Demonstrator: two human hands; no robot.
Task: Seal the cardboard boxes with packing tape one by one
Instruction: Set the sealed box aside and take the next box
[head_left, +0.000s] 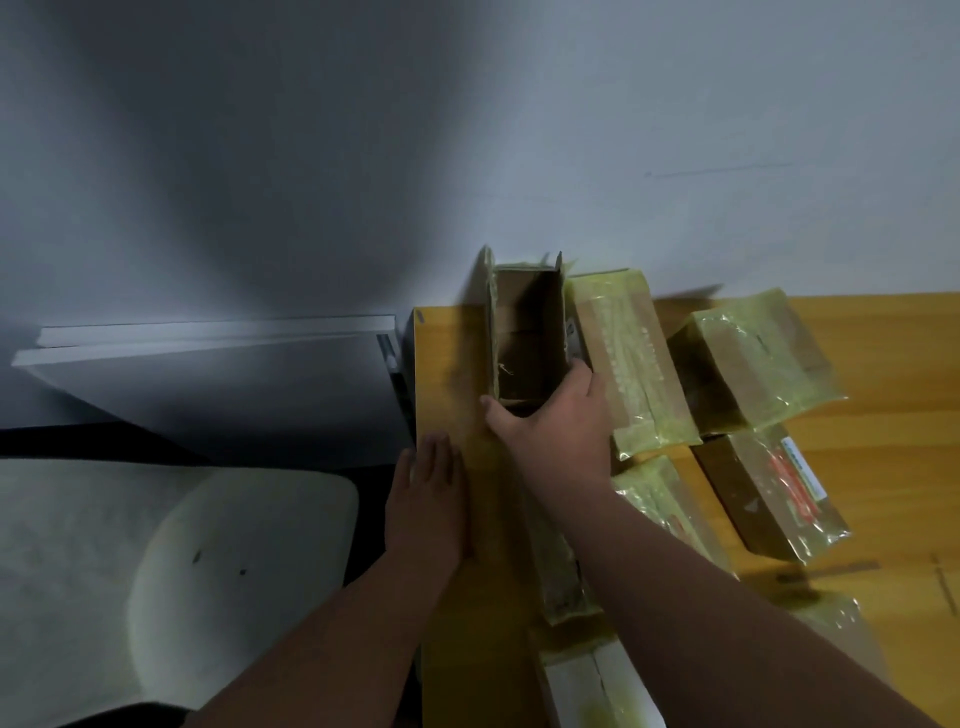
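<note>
An open cardboard box (524, 332) stands at the table's far left corner against the wall, flaps up, inside dark. My right hand (550, 426) grips its near end, thumb on the left wall and fingers round the right wall. My left hand (428, 499) lies flat with straight fingers on the wooden table (452, 364) near its left edge. Boxes wrapped in yellowish tape lie to the right: a long one (631, 358) beside the open box, another (753, 369) farther right, one with a red label (769, 493) nearer. No tape roll shows.
A grey wall rises right behind the table. A white box (597, 686) sits at the near edge under my right forearm. A pale cushioned seat (171, 561) and white boards (208, 343) lie left of the table, lower down.
</note>
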